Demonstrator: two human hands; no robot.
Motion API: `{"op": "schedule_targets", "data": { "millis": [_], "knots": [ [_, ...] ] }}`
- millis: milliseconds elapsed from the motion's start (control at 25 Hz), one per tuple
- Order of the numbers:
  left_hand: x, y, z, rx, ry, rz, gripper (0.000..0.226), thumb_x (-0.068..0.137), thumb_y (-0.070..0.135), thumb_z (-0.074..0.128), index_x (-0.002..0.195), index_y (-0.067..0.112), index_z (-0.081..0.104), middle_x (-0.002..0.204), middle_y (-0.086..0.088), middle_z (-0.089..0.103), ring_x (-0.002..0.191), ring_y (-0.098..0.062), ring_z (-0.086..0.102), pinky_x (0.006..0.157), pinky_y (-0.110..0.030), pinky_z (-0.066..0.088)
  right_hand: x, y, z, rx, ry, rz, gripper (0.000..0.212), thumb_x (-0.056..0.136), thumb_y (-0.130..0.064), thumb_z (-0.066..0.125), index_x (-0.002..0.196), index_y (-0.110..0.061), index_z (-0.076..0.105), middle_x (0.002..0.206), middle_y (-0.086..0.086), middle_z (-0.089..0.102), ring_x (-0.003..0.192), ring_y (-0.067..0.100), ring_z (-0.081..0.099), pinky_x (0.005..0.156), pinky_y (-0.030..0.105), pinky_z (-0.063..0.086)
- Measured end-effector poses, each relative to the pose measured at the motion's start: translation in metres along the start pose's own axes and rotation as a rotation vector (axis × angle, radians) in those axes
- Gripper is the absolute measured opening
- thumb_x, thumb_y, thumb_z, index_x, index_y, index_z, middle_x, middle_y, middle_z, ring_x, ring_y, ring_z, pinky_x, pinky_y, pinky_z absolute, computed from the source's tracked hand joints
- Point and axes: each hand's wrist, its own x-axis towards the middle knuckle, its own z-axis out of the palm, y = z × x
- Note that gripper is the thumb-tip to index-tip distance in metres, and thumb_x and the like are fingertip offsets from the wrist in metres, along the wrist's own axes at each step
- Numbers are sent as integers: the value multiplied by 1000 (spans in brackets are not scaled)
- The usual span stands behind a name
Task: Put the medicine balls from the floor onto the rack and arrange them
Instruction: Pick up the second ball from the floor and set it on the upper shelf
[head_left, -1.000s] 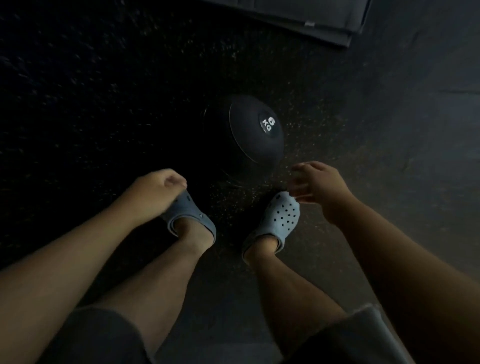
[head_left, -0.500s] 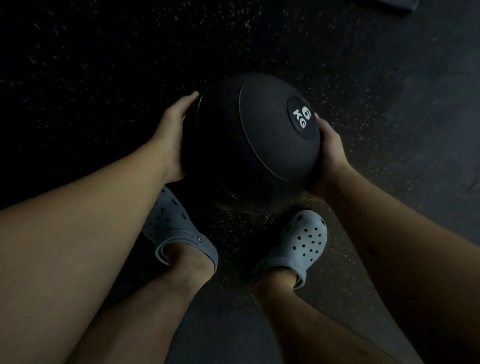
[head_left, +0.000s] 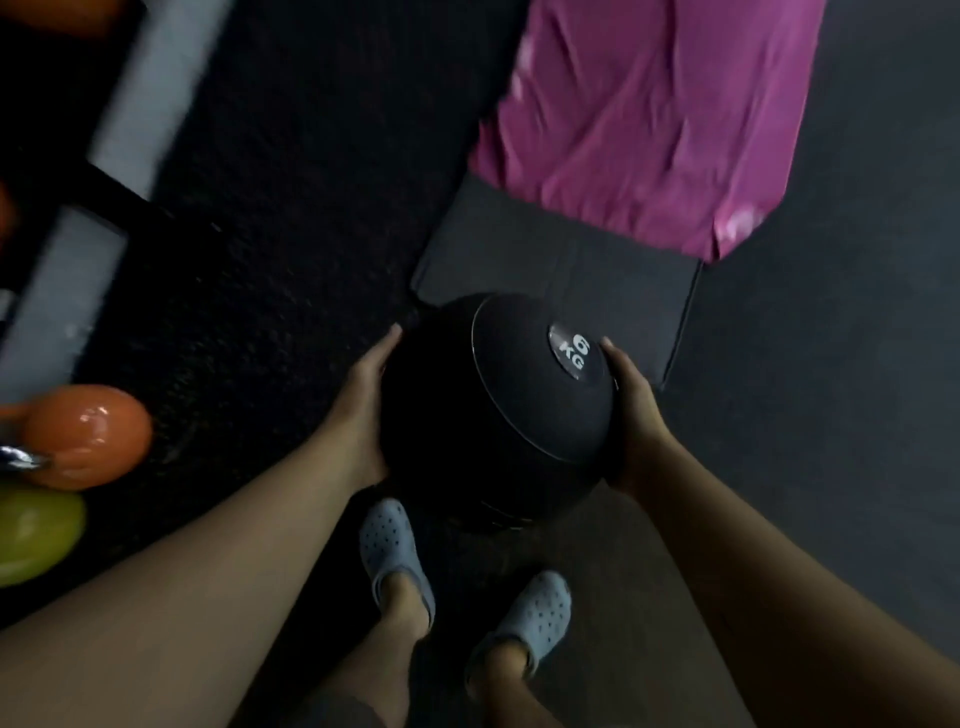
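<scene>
The black medicine ball (head_left: 498, 410), marked 6 KG, is held off the floor above the person's grey clogs (head_left: 395, 551), pressed between the left hand (head_left: 363, 410) and right hand (head_left: 631, 415), palms flat on its sides. Beyond lies a dark mat (head_left: 561, 270) with pink cloth (head_left: 649, 114); orange (head_left: 85, 436) and yellow-green (head_left: 36, 535) weights sit at the left.

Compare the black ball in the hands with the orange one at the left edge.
The medicine ball is matte black with a white "6 KG" mark; the orange ball is glossy and shows no marking. The medicine ball looks larger in this view. It is held off the floor between the left hand and the right hand; no hand touches the orange ball, which sits beside a yellow-green ball. Both are rounded.
</scene>
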Motion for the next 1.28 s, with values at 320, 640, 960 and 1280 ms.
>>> {"op": "schedule_targets", "data": {
  "millis": [320,640,960,1280],
  "knots": [
    [-293,229,29,-221,-103,668,52,102,58,53,102,21,89,107,-7,86,94,-25,84,79,-36,65,-263,-224,191,-188,-376,-560,57,101,-60,50,126,-17,77,111,7,84,95,20,81,76,30,65],
    [-593,351,-21,-355,-24,1254,50,106,47,49,141,16,68,138,-8,73,115,-31,74,104,-39,55,-524,-302,379,-167,-842,-910,53,99,-57,54,123,-16,79,115,12,82,106,27,77,98,42,61],
    [-807,408,-113,-327,219,1753,46,103,49,54,117,16,83,110,-9,85,92,-27,83,85,-35,60,-717,-305,540,-117,-1351,-1014,46,96,-59,58,94,-24,88,100,6,85,86,22,82,71,31,64],
    [-935,476,-175,-187,536,2047,53,104,52,51,86,23,91,98,-4,87,83,-19,84,63,-26,65,-818,-310,693,-21,-1685,-945,50,96,-60,57,115,-22,82,115,9,83,108,28,78,92,42,62]
  ]
}}
